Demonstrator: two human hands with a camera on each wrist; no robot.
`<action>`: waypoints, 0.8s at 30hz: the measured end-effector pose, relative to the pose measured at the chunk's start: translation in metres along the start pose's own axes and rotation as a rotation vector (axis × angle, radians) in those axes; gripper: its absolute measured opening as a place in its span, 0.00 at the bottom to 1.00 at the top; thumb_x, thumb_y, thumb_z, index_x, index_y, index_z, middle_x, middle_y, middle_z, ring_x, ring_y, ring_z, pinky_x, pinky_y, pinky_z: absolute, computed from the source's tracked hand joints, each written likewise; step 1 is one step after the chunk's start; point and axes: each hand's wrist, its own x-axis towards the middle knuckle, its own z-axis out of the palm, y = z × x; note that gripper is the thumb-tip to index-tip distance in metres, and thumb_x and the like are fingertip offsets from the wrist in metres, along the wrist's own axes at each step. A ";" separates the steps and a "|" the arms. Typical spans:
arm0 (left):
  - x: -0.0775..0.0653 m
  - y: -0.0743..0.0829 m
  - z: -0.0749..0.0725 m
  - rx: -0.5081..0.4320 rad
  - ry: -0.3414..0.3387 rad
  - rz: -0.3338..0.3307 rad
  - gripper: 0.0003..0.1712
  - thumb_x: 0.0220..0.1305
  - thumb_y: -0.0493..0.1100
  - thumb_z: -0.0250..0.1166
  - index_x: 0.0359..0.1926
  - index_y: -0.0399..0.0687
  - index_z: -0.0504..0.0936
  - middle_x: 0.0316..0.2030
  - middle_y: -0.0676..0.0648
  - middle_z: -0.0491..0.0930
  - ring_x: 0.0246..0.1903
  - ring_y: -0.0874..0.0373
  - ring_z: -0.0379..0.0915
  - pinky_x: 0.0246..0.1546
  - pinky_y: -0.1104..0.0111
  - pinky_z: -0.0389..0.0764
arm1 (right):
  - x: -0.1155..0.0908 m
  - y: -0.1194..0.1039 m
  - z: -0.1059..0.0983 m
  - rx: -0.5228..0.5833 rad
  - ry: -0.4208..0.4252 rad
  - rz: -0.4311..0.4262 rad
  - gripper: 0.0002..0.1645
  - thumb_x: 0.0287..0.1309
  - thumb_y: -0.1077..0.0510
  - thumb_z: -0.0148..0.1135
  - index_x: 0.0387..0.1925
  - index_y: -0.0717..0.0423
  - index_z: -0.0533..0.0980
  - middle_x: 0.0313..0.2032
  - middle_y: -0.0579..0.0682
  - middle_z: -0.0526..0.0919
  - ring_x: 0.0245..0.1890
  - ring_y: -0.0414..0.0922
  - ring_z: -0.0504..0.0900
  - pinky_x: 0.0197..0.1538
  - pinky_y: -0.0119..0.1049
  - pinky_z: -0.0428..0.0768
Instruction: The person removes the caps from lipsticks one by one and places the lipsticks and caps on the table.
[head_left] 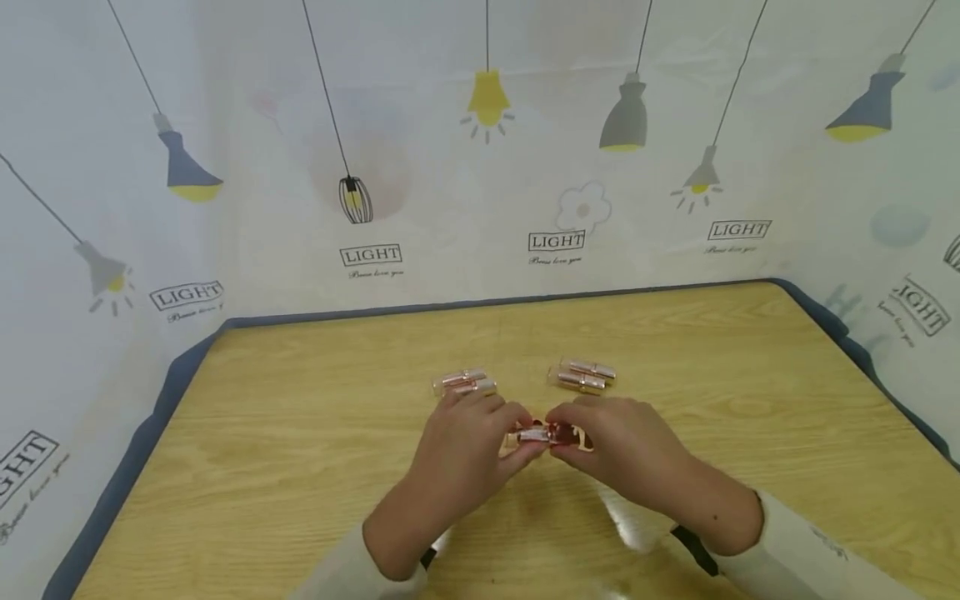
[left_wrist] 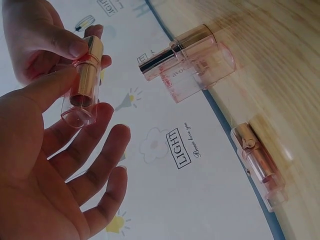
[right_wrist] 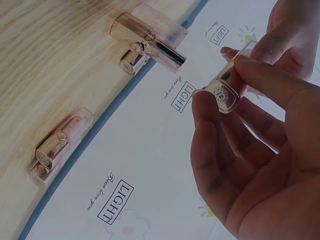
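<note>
One lipstick, two hands (both pinching), four tubes beyond

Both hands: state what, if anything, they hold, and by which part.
A lipstick tube: the left hand pinches its clear part, the right hand the opposite end with the round label.

Beyond the gripped lipstick tube, a free lane runs between the left pair of tubes, just past the left hand, and the right pair, just past the right hand. The printed backdrop closes its far end. Outward of either hand, bare tabletop leaves wide passage; nearer, the forearms flank the grip.
</note>
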 end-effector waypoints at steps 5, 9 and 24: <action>0.002 0.000 -0.001 0.007 0.004 -0.012 0.16 0.56 0.63 0.72 0.37 0.61 0.86 0.31 0.61 0.85 0.33 0.66 0.79 0.46 0.62 0.78 | 0.002 0.000 0.001 -0.022 0.037 -0.011 0.14 0.53 0.51 0.76 0.42 0.47 0.84 0.30 0.36 0.84 0.25 0.30 0.76 0.26 0.23 0.71; 0.000 0.000 -0.001 0.007 0.013 -0.023 0.15 0.56 0.63 0.72 0.36 0.61 0.85 0.29 0.62 0.83 0.32 0.66 0.78 0.49 0.63 0.78 | 0.002 -0.001 0.001 -0.028 0.045 -0.012 0.14 0.52 0.51 0.76 0.41 0.46 0.84 0.30 0.36 0.84 0.24 0.29 0.74 0.26 0.23 0.70; 0.001 -0.006 -0.001 0.017 -0.005 -0.040 0.16 0.57 0.64 0.71 0.36 0.61 0.86 0.29 0.61 0.83 0.34 0.65 0.79 0.58 0.60 0.77 | 0.003 -0.002 0.009 -0.060 0.090 -0.025 0.17 0.51 0.53 0.77 0.44 0.49 0.84 0.31 0.39 0.85 0.26 0.33 0.79 0.26 0.25 0.72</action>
